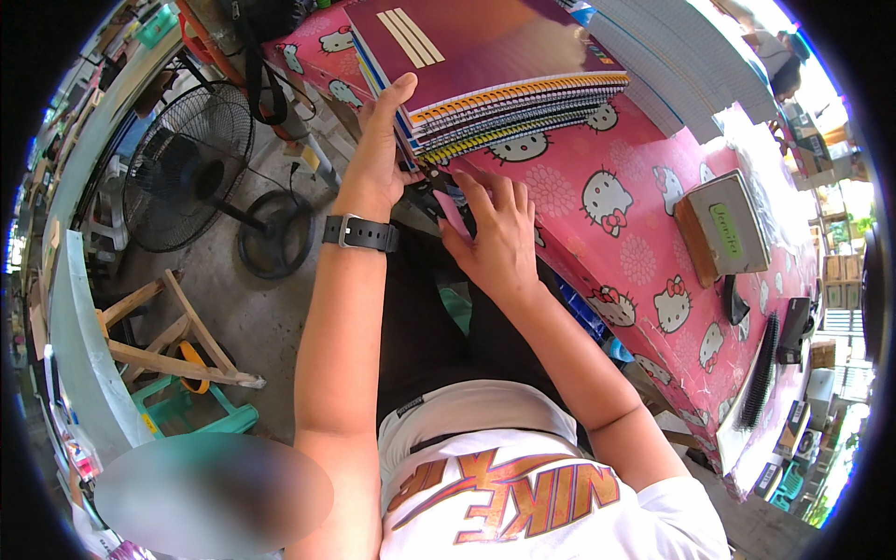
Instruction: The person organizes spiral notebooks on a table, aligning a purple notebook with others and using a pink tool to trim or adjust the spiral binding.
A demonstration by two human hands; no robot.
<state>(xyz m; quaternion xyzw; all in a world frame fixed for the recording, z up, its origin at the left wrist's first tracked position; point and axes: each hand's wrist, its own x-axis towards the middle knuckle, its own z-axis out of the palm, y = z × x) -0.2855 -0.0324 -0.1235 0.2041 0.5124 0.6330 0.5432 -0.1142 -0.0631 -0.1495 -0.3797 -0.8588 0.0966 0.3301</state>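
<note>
A stack of spiral notebooks (495, 56) with a maroon top cover lies at the far edge of my reach on a pink tablecloth with cartoon cat heads. My left hand (375, 154), a black watch on its wrist, grips the stack's left near corner. Its thumb points up along the side, and the other fingers are mostly hidden. Just below the stack's coiled edge, my right hand (499, 219) rests at the table's near edge with fingers spread and bent slightly. It holds nothing that I can see.
Loose lined paper sheets (681, 56) lie right of the stack. A small wooden block with a green label (726, 229) and a black brush (761, 369) sit on the pink table (560, 205). A black fan (191, 173), wooden frame (177, 336) and green stool (196, 411) stand at left.
</note>
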